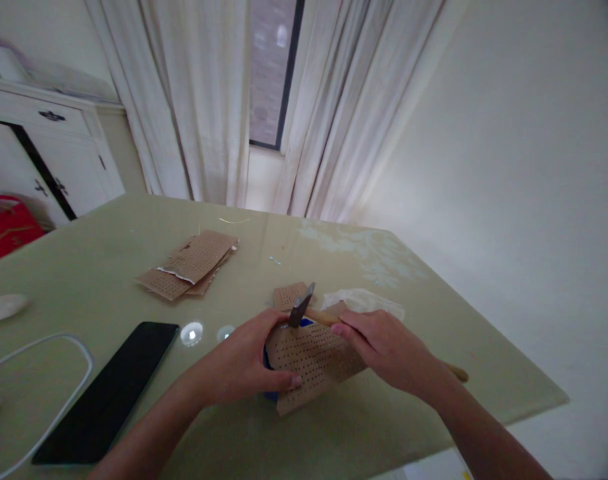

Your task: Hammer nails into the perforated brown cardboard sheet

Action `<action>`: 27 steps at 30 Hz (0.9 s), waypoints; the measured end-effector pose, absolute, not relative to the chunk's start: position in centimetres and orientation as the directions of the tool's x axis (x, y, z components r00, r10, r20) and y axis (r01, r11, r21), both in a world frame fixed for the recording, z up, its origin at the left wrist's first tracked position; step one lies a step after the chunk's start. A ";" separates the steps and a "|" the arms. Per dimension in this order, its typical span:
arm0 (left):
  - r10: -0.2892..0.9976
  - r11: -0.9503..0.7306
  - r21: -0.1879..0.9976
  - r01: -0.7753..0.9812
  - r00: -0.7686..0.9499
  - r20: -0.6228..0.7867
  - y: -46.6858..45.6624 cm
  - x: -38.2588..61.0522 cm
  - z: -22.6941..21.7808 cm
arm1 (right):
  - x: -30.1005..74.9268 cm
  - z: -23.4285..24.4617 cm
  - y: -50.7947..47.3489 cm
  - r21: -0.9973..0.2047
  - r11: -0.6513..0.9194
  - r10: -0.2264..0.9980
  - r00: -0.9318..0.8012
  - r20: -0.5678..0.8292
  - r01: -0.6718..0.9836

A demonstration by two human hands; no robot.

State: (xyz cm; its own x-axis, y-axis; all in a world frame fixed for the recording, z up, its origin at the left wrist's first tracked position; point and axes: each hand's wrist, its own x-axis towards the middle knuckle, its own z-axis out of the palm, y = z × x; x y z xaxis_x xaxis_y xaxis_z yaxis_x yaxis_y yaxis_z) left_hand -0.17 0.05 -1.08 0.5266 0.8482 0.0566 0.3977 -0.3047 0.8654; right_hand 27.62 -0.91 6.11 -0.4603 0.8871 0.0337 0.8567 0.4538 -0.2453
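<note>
My right hand is wrapped round the wooden handle of a small hammer, whose dark metal head points up and whose handle end shows past my wrist. Under the hammer lies a brown sheet with rows of small holes. My left hand grips this perforated sheet at its left edge, thumb on top. Beneath the sheet a blue object shows only along its edge, so its kind is hidden. Just behind, a smaller perforated brown piece and a crumpled clear plastic bag lie on the table.
On the pale green table, a stack of perforated brown sheets lies at back left. A dark tablet, a white cable and a white device are to the left. Curtains hang behind; a wall stands right.
</note>
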 end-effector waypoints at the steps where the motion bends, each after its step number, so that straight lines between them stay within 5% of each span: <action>1: 0.853 -0.297 0.864 0.407 0.521 0.048 0.1 -0.2 -1.1 | 27.6 6.1 -0.8 -0.275 0.447 0.890 -0.454 0.042 0.851; 7: 0.844 -0.310 0.864 0.396 0.534 0.058 0.1 -0.2 -1.1 | 27.8 5.9 -0.6 -0.281 0.458 0.882 -0.471 0.024 0.843; 20: 0.815 -0.255 0.881 0.399 0.579 -0.027 0.3 -0.9 -0.8 | 32.2 3.8 -1.0 -0.698 0.284 0.959 -0.213 0.188 0.657; 27: 0.823 -0.231 0.895 0.381 0.567 -0.029 0.6 -1.0 -0.7 | 32.3 1.4 -1.8 -0.808 0.183 0.971 0.025 0.237 0.561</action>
State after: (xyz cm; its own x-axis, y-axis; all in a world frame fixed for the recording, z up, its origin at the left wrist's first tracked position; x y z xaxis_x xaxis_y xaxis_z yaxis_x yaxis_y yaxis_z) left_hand -1.01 0.63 -0.70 0.5673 0.8230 -0.0291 0.3810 -0.2310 0.8953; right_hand 32.26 -1.75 1.41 0.0251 0.9712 0.2370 0.5606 0.1826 -0.8077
